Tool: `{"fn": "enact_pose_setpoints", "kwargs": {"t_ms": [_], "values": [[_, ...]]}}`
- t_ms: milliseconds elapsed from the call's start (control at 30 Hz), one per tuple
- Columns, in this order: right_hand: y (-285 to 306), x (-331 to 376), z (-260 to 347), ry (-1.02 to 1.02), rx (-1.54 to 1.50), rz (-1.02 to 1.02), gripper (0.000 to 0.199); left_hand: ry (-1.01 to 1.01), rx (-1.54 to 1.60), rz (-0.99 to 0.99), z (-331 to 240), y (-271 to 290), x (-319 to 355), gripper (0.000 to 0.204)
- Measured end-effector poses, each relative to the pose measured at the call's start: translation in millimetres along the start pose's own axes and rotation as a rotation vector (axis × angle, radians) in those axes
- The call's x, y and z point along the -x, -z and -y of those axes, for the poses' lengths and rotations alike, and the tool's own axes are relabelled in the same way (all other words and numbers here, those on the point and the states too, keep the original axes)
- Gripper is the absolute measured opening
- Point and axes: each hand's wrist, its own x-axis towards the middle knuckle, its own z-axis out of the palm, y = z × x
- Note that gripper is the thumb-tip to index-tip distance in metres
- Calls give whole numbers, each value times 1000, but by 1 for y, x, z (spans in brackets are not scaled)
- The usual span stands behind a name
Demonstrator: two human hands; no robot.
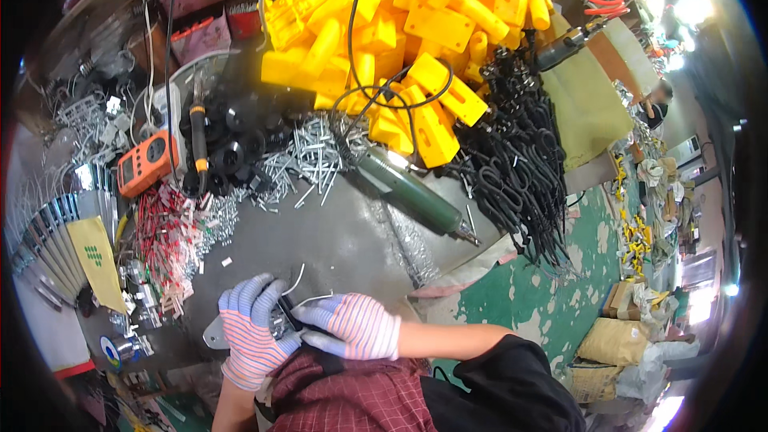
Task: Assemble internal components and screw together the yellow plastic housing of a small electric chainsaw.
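My left hand (253, 328), in a striped work glove, is closed around a small metal assembly near the table's front edge. A grey metal plate (214, 334) with a rounded, holed end sticks out on its left side. Between my hands a black part (290, 312) shows, and white wires (298, 278) rise from it. My right hand (356, 326), gloved alike, has its fingers bent in against the right side of this assembly. The fingertips overlap there, so what the right fingers pinch is hidden.
Yellow plastic housings (436, 28) are heaped at the back. Before them lie silver screws (308, 156) and a green electric screwdriver (412, 192). Black cords (512, 152) hang over the right edge. Red-and-white wired parts (168, 232), an orange meter (148, 162) and a soldering iron (198, 128) sit left.
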Motion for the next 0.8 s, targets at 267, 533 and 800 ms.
{"fn": "enact_pose_setpoints", "kwargs": {"t_ms": [267, 533, 800], "values": [[236, -51, -55, -101, 572, -896, 15, 19, -21, 28, -5, 3, 3, 82], [436, -90, -102, -726, 838, -1086, 64, -2, -9, 37, -6, 3, -1, 79], [458, -70, -109, -315, 603, -1521, 42, -43, -15, 27, -5, 3, 3, 80]]}}
